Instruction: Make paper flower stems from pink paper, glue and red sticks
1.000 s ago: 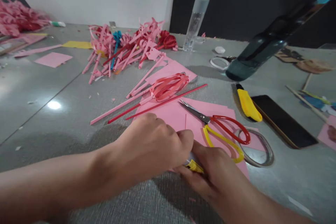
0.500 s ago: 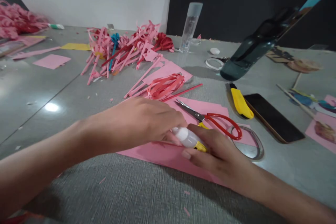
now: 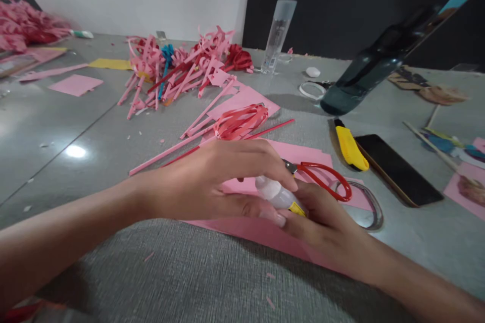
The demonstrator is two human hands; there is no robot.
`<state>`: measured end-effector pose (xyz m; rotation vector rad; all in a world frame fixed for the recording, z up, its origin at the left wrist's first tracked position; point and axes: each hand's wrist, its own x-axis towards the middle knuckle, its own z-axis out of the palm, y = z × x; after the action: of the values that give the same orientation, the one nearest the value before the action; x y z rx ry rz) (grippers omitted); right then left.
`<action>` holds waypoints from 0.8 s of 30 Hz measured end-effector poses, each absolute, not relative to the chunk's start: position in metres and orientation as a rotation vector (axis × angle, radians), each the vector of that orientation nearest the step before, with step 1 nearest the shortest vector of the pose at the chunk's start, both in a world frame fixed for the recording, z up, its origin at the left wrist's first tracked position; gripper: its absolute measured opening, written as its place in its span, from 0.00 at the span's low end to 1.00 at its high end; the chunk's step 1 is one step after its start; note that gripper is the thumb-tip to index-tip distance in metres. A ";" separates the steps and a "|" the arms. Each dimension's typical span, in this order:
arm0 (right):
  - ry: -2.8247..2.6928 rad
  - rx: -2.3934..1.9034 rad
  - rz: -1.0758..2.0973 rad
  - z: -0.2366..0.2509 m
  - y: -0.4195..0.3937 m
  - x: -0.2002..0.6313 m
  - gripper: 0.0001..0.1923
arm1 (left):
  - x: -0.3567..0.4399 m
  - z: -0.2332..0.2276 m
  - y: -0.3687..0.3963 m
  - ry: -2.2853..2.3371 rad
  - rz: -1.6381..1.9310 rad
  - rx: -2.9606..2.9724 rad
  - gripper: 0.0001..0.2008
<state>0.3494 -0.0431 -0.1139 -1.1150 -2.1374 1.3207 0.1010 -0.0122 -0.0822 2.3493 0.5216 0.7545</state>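
A small translucent glue bottle [image 3: 280,197] with a white cap end and yellow label lies across my right hand [image 3: 328,227], whose fingers wrap its lower end. My left hand [image 3: 227,179] curves over from the left, thumb below and fingers above, closed around the same bottle. Their fingertips meet near the label. Beneath both hands are pink paper sheets [image 3: 242,229]. Red-handled scissors [image 3: 324,176] rest on the sheets just beyond my right hand, their blades mostly hidden by my left. Behind my left hand lie a pink paper stick [image 3: 162,155] and a red-and-pink paper-strip tassel [image 3: 242,121].
A heap of pink and red paper flowers [image 3: 185,70] sits at the back. A clear bottle [image 3: 278,35] and a tilted dark bottle [image 3: 359,81] stand behind. To the right are a yellow cutter [image 3: 351,147], a phone [image 3: 399,169] and a tape roll [image 3: 373,207].
My left hand has moved from holding something pink beside the bottle's tip to reach around the bottle. A pink stick and a red one now lie on the table behind it.
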 end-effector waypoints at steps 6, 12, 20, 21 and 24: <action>-2.144 -1.086 1.287 -0.113 -0.043 0.352 0.17 | 0.101 -0.084 -0.013 0.546 0.756 2.335 0.11; -2.344 -1.262 0.897 -0.115 -0.043 0.343 0.16 | 0.110 -0.083 -0.021 0.982 0.705 2.341 0.11; -2.308 -1.131 1.004 -0.122 -0.044 0.350 0.12 | 0.111 -0.090 -0.026 0.829 0.797 2.317 0.21; -2.273 -1.091 1.036 -0.123 -0.045 0.353 0.12 | 0.109 -0.092 -0.025 0.698 0.847 2.310 0.24; -2.231 -1.046 1.093 -0.123 -0.046 0.358 0.11 | 0.106 -0.093 -0.021 0.497 0.875 2.284 0.16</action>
<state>0.3576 -0.0463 -0.1229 -1.0460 -2.2310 1.0929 0.1060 -0.0209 -0.0934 2.2844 0.4973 0.8749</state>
